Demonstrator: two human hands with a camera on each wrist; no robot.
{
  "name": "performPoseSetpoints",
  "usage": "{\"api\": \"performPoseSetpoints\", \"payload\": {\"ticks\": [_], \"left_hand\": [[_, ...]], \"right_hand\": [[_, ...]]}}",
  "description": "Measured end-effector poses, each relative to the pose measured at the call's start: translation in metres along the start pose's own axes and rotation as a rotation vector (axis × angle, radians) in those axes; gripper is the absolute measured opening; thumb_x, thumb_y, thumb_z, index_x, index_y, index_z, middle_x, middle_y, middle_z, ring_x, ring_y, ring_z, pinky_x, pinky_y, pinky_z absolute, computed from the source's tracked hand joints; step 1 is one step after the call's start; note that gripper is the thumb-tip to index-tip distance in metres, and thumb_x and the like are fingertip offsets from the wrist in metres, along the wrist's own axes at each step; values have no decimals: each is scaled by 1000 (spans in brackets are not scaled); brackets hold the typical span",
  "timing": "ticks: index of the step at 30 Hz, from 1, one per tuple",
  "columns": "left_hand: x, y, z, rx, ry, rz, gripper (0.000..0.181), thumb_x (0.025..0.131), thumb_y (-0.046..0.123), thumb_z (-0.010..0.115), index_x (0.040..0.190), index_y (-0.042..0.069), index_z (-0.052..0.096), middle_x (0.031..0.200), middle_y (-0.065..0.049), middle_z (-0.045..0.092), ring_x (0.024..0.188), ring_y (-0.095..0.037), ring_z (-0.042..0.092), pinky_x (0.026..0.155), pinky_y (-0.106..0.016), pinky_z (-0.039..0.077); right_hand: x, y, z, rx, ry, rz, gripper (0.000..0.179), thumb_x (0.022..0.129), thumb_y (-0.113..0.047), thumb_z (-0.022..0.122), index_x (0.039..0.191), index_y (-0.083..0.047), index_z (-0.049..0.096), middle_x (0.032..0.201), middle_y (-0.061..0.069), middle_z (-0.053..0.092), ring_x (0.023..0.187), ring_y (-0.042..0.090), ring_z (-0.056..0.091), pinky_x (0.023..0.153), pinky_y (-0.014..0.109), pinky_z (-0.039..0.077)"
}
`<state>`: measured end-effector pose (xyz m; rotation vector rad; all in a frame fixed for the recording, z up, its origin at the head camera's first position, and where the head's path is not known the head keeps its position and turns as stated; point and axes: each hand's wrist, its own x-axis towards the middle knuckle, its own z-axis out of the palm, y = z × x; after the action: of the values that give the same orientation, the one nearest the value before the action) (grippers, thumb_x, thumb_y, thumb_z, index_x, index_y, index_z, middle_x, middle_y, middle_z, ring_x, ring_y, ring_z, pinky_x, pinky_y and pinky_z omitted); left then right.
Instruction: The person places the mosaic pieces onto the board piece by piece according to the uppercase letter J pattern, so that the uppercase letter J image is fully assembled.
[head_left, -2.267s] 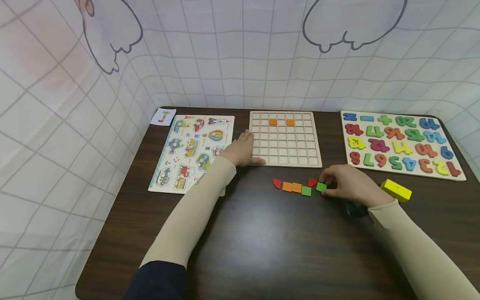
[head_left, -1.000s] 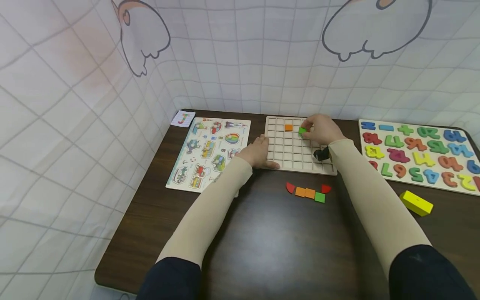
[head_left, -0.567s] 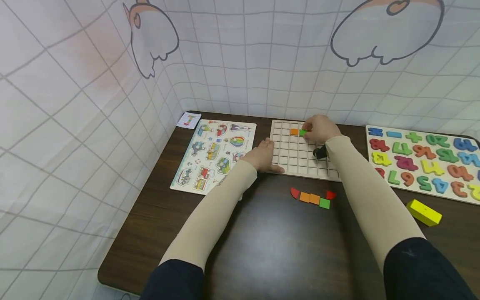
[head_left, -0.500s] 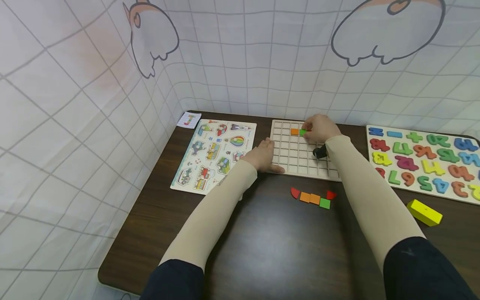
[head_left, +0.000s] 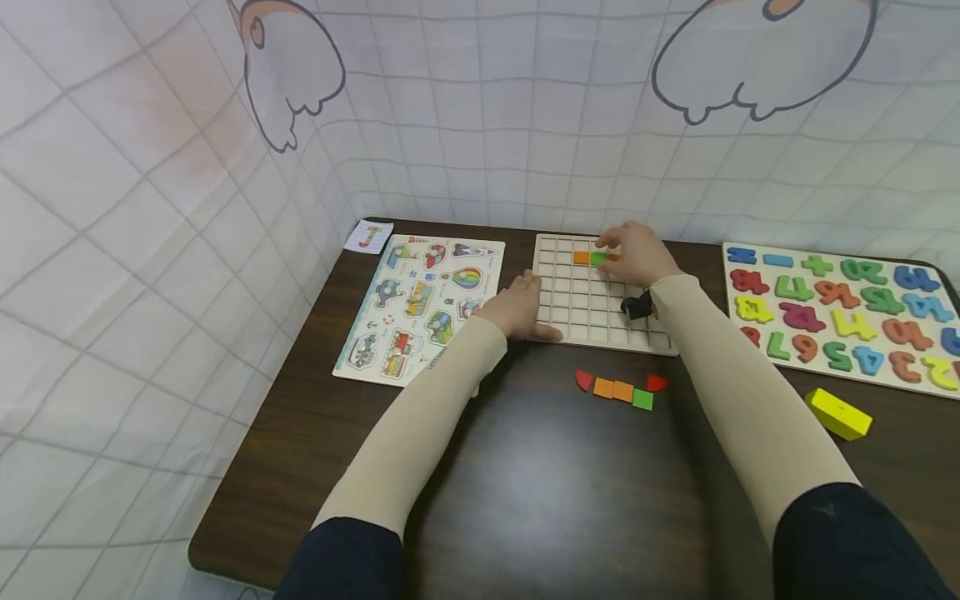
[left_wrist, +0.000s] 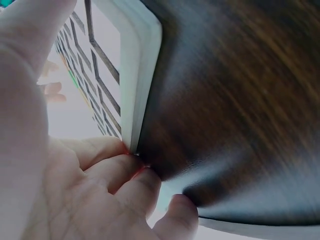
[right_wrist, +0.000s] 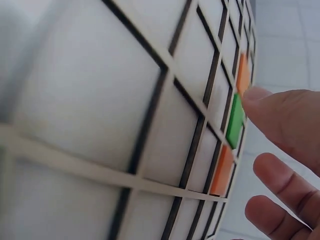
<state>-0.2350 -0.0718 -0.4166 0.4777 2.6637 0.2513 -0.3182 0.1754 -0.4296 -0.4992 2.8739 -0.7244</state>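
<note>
grip: your right hand [head_left: 643, 255] is holding its fingertips apart; contact's hard to tell | target: the green tile [head_left: 597, 258] is sitting just left of them, far side of the board [head_left: 585, 321]; its row's running left-right | nearer: your right; your left hand [head_left: 513, 310] is resting at the left edge

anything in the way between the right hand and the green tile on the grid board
Nothing visible. The right hand is right at the green tile, though whether it touches is hard to judge. The orange tiles flank the green one along its row of the grid board, without blocking the hand.
</note>
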Motion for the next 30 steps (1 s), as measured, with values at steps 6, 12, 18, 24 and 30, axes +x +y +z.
{"api": "performPoseSetpoints", "payload": {"ticks": [6, 12, 18, 24, 30], "left_hand": [[-1, -5, -3, -19, -2, -6, 116, 90, 66, 69, 167, 2, 9, 176, -17, 6, 165, -29, 11, 132, -41, 24], [0, -6, -3, -17, 1, 13, 116, 91, 66, 68, 167, 2, 8, 176, -18, 6, 165, -30, 11, 131, -42, 25], [2, -1, 0, -17, -2, 37, 116, 91, 66, 68, 167, 1, 9, 176, -18, 6, 164, -31, 11, 131, -42, 26], [2, -2, -1, -18, 14, 46, 115, 91, 65, 69, 167, 1, 9, 176, -20, 7, 164, -32, 12, 130, -44, 28], [2, -2, 1, -12, 6, 49, 116, 91, 66, 68, 167, 1, 9, 175, -21, 6, 164, -33, 12, 131, -44, 28]], "right_hand": [[-25, -16, 3, 26, 33, -47, 38, 97, -20, 72, 132, -5, 68, 127, 20, 66, 118, 38, 61, 100, 57, 51], [-65, -27, 9, 25, 20, -116, 29, 96, -21, 74, 122, -8, 75, 108, 11, 75, 94, 27, 67, 86, 48, 56], [-117, -37, 20, -29, -72, -230, 20, 92, -24, 80, 107, -12, 80, 97, 1, 79, 84, 15, 68, 81, 41, 60], [-150, -48, 30, -68, -102, -371, 19, 86, -30, 87, 98, -16, 81, 90, -7, 77, 83, 11, 67, 80, 37, 58], [-168, -49, 39, -131, -43, -410, 25, 81, -29, 90, 99, -15, 80, 91, -6, 75, 82, 11, 59, 77, 35, 51]]}}
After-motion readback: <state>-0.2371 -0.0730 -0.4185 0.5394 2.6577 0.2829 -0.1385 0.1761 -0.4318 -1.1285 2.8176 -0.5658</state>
